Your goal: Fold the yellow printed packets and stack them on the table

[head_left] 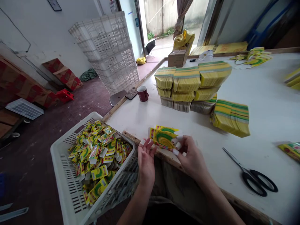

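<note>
Both hands hold a small yellow-and-green printed carton just above the near edge of the white table. My left hand pinches its left end with the fingers closed on it. My right hand grips its right side, with white tape on the fingertips. To the left, below table height, stands a white plastic crate with several folded cartons of the same print lying in it.
Stacks of flat yellow carton blanks stand mid-table, with a separate bundle to their right. Black scissors lie at the right. A dark red mug, a phone, a cardboard box and stacked white crates are farther off.
</note>
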The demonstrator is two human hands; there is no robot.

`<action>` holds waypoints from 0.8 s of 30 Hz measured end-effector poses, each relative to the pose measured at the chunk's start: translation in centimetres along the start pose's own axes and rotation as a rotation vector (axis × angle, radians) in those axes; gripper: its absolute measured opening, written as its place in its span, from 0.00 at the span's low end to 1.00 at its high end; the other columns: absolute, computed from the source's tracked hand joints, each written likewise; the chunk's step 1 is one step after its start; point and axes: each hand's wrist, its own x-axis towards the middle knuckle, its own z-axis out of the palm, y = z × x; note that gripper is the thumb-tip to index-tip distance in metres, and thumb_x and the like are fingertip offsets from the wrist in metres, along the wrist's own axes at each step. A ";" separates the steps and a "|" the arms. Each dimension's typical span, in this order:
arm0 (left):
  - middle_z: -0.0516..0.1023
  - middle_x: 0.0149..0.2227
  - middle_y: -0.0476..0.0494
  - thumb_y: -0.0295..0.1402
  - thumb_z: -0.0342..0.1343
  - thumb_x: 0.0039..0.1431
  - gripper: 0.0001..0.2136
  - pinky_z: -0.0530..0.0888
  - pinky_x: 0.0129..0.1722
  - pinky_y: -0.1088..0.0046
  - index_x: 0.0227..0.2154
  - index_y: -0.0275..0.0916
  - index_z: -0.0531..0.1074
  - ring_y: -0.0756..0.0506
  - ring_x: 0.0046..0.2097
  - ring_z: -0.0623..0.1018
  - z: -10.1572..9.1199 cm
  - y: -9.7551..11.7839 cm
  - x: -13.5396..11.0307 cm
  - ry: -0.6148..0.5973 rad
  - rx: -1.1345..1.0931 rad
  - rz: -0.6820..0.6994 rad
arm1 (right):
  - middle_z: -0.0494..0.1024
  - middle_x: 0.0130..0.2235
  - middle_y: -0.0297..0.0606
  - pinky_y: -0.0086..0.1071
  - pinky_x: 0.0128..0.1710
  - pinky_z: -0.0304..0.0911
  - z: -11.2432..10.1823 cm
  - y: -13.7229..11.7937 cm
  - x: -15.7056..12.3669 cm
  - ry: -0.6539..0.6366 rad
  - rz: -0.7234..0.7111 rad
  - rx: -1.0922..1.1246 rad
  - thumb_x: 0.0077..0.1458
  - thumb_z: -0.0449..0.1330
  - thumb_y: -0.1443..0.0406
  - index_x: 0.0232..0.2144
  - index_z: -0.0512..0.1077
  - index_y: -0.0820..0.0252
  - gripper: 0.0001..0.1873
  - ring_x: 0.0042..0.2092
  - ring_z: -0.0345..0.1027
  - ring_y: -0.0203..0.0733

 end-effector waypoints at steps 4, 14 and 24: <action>0.67 0.57 0.38 0.49 0.60 0.53 0.24 0.67 0.55 0.64 0.48 0.42 0.69 0.40 0.59 0.68 1.3 0.3 0.3 0.111 0.015 0.110 | 0.70 0.36 0.34 0.32 0.33 0.68 0.7 -1.1 -1.8 -0.075 0.067 0.339 0.54 0.60 0.66 0.45 0.62 0.53 0.16 0.32 0.68 0.37; 0.79 0.46 0.38 0.49 0.60 0.53 0.22 0.72 0.51 0.61 0.46 0.40 0.73 0.39 0.51 0.77 1.9 1.1 -1.2 0.038 -0.103 -0.099 | 0.74 0.36 0.34 0.32 0.36 0.69 1.4 -2.3 -2.9 -0.190 0.179 0.699 0.48 0.67 0.65 0.38 0.66 0.54 0.16 0.35 0.71 0.38; 0.81 0.35 0.36 0.57 0.55 0.52 0.27 0.77 0.41 0.64 0.37 0.34 0.78 0.38 0.41 0.80 0.7 -1.2 -1.2 0.154 0.064 0.154 | 0.69 0.27 0.29 0.28 0.28 0.62 2.7 -2.9 -4.3 -0.205 0.267 0.616 0.48 0.66 0.64 0.33 0.65 0.57 0.13 0.27 0.63 0.34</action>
